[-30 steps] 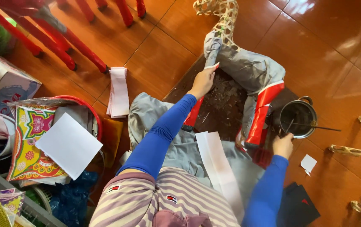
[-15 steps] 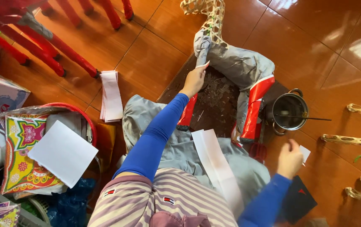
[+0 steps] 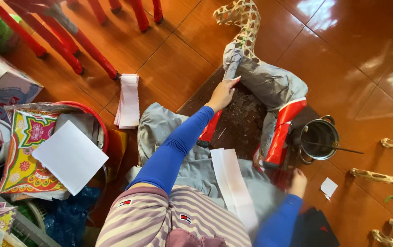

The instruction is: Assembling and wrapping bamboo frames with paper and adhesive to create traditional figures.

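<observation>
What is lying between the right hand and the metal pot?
In the head view, the figure's red leg stands between the right hand and the metal pot.

Red chair legs [image 3: 75, 43] stood on the glossy orange tile floor [image 3: 352, 59], beside a stack of white paper strips [image 3: 129, 100]. A red basin [image 3: 96, 123] held patterned sheets [image 3: 22, 155] and a blank white sheet [image 3: 69, 157] — a cardboard box [image 3: 2, 89] lay near it. Bare woven bamboo pieces [image 3: 379, 177] lay well apart — along the right edge.
</observation>
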